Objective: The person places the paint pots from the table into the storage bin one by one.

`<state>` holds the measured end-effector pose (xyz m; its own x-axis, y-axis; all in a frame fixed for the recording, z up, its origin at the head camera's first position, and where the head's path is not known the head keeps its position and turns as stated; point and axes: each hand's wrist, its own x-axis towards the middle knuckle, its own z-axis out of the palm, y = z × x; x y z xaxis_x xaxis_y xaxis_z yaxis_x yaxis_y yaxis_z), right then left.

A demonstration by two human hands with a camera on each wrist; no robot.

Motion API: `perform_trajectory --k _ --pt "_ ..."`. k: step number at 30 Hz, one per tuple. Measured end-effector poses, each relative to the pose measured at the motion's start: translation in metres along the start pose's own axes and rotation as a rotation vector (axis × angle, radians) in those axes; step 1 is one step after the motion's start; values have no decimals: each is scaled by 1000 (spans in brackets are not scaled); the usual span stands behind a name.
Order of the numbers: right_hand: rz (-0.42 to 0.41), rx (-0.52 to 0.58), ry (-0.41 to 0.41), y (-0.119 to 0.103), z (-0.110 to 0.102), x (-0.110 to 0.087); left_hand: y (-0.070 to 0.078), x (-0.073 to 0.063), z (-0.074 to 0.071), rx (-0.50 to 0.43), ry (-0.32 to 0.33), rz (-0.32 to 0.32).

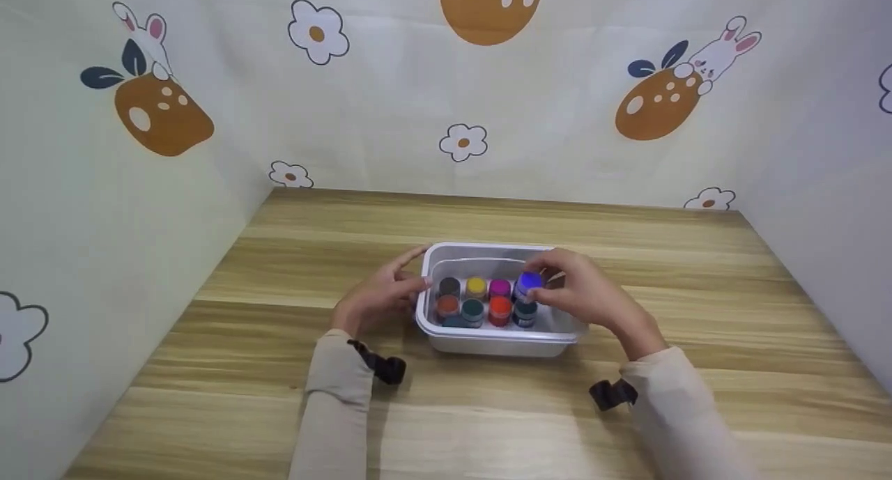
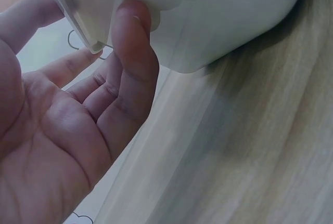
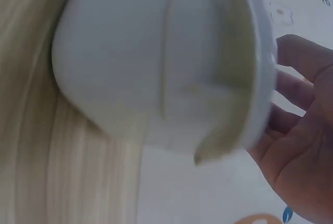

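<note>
A white plastic tub [image 1: 500,344] stands on the wooden table with small paint jars inside in two rows. The back row has a black jar [image 1: 449,286], a yellow jar [image 1: 477,287] and a magenta jar [image 1: 499,288]; in front are a brown jar [image 1: 447,306], a red jar [image 1: 500,309] and dark green ones [image 1: 472,310]. My right hand [image 1: 592,292] pinches a blue-lidded jar [image 1: 530,281] at the tub's right end. My left hand [image 1: 380,293] grips the left rim, thumb on top, fingers [image 2: 134,52] curled beneath. The right wrist view hides the jars behind the tub wall.
The wood-grain table [image 1: 474,424] extends around the tub on all sides. Pale curtains [image 1: 390,97] printed with fruit, rabbits and flowers enclose it at the back, left and right. A black strap mount [image 1: 389,370] sits at each wrist.
</note>
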<state>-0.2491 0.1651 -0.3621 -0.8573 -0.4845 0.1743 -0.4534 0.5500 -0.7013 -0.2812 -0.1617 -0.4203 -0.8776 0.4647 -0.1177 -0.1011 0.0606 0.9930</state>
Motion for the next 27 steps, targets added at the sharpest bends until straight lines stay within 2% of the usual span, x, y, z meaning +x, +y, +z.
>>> perform_trajectory --k 5,12,19,27 --pt "-33 -32 -98 -12 21 8 0 0 0 7 8 -5" --pt "-50 -70 -173 -14 40 16 0 0 -2 41 17 -5" --pt "-84 -103 -234 -11 47 20 0 1 -1 80 -2 34" --pt "-45 -109 -282 -14 48 24 0 0 -2 117 27 15"
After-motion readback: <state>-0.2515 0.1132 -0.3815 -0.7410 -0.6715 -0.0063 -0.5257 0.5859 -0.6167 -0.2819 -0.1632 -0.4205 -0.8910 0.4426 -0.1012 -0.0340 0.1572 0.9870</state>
